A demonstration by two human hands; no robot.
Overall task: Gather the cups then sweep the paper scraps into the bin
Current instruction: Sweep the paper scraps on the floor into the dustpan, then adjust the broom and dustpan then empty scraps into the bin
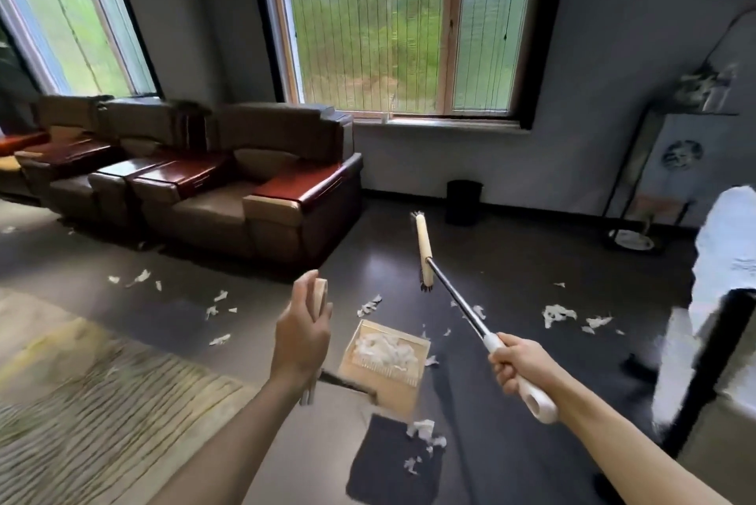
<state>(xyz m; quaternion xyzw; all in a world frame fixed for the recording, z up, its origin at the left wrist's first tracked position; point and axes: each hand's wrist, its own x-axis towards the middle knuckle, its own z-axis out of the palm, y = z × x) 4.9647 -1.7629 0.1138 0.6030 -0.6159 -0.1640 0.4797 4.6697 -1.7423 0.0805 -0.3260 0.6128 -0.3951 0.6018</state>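
Pointing forward-left, the broom shaft extends from the right hand.

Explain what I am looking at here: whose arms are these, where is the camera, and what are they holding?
There is no machine here. One camera sits on a person's head and looks forward and down, so the two bare arms are the wearer's own. The left hand grips the upright handle of a dustpan, which already holds a heap of paper scraps. The right hand grips the white end of a broom; its head points toward a black bin by the wall under the window. Loose scraps lie scattered on the dark floor, and some lie on a small dark mat. Brown armchairs stand on the left. No cups show in this view.
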